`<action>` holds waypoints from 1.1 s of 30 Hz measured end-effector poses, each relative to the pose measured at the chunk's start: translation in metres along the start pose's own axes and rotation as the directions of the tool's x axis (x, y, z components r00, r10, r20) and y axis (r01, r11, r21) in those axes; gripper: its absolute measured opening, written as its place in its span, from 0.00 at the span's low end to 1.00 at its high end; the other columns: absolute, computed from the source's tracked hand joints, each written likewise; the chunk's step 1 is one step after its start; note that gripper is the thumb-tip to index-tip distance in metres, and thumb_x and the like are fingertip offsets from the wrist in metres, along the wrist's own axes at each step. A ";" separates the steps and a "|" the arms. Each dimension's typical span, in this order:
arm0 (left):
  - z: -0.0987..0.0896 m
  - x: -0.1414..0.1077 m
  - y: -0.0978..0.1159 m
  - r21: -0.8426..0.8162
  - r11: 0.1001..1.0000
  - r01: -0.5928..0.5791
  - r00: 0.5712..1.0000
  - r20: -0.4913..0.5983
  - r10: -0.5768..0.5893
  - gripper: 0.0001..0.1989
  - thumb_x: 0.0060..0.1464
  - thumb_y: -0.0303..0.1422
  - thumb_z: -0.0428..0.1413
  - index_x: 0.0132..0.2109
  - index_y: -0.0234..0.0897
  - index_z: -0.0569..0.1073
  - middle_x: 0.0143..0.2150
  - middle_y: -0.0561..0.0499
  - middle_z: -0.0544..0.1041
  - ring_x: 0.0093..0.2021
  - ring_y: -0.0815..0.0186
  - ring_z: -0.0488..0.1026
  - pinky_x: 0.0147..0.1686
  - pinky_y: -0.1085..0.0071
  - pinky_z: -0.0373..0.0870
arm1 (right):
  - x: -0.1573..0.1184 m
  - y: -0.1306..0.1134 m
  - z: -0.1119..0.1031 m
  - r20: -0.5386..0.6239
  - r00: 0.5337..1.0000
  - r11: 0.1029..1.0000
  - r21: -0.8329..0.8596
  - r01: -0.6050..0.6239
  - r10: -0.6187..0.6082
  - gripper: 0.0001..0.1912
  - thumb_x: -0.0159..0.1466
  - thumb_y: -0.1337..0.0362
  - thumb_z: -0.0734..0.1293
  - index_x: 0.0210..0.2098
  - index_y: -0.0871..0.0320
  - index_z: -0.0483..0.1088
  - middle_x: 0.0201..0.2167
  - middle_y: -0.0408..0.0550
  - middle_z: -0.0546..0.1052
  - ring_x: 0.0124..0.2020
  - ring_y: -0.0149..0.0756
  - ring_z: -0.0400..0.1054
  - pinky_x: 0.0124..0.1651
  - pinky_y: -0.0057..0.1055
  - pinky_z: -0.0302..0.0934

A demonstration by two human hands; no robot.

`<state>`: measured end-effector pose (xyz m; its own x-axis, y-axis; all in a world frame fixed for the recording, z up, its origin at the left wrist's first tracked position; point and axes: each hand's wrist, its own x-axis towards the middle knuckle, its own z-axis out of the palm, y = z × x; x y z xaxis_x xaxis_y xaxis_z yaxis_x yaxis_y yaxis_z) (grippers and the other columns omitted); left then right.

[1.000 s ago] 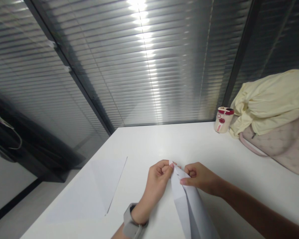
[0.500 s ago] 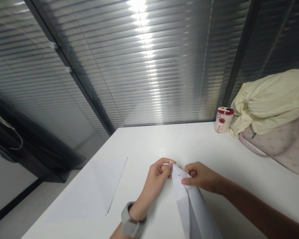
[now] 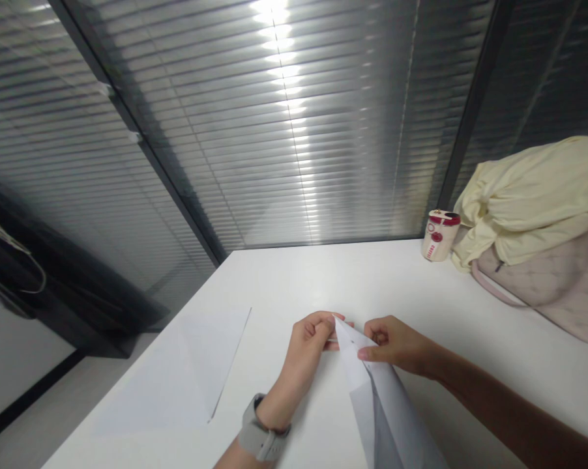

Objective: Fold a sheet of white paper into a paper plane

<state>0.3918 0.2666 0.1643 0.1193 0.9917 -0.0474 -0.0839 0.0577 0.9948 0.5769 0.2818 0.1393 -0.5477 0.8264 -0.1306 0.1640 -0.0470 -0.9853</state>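
Observation:
A long folded white paper [image 3: 384, 410] runs from the lower edge of the view up to a narrow point between my hands. My left hand [image 3: 309, 345] pinches the paper near that point from the left. My right hand [image 3: 392, 345] holds the folded layers from the right, its thumb lying across them. A grey smartwatch [image 3: 261, 430] sits on my left wrist. On the table to the left lies a flat, creased white paper sheet [image 3: 176, 371], apart from both hands.
The white table [image 3: 323, 273] ends at a corner near the window blinds [image 3: 274, 130]. At its far right stand a red-and-white cup [image 3: 439, 236], a pale yellow cloth [image 3: 529, 202] and a pink quilted bag [image 3: 562, 280].
Both hands have shifted slightly, and the folded paper's lower part has swung a little to the right. The flat sheet has not moved.

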 end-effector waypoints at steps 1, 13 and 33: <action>0.000 0.000 0.000 -0.003 1.000 0.000 1.000 0.009 0.000 0.15 0.49 0.41 0.59 0.35 0.32 0.78 0.30 0.45 0.80 0.31 0.63 0.76 0.29 0.72 0.71 | 0.000 0.001 0.000 -0.003 1.000 1.000 -0.005 0.002 -0.002 0.20 0.49 0.54 0.71 0.20 0.57 0.56 0.16 0.35 0.57 0.20 0.25 0.50 0.23 0.25 0.40; 0.000 0.003 -0.004 0.018 1.000 -0.006 0.991 -0.133 0.008 0.16 0.41 0.42 0.66 0.27 0.32 0.77 0.23 0.48 0.78 0.25 0.66 0.72 0.25 0.74 0.67 | -0.004 -0.007 0.008 -0.011 0.999 0.994 -0.101 0.045 -0.047 0.14 0.58 0.57 0.66 0.24 0.59 0.62 0.18 0.36 0.58 0.21 0.27 0.51 0.23 0.26 0.42; -0.001 0.003 -0.007 -0.025 0.986 0.164 0.984 0.076 -0.162 0.12 0.36 0.37 0.69 0.25 0.33 0.77 0.18 0.55 0.73 0.20 0.72 0.67 0.25 0.76 0.63 | -0.001 -0.007 0.005 -0.107 0.993 0.990 -0.126 -0.063 0.049 0.13 0.55 0.56 0.67 0.23 0.60 0.65 0.16 0.38 0.61 0.19 0.27 0.52 0.22 0.26 0.43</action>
<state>0.3919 0.2689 0.1567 0.2060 0.9576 -0.2012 -0.0878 0.2228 0.9709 0.5724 0.2781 0.1459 -0.4480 0.8784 -0.1664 0.3005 -0.0274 -0.9534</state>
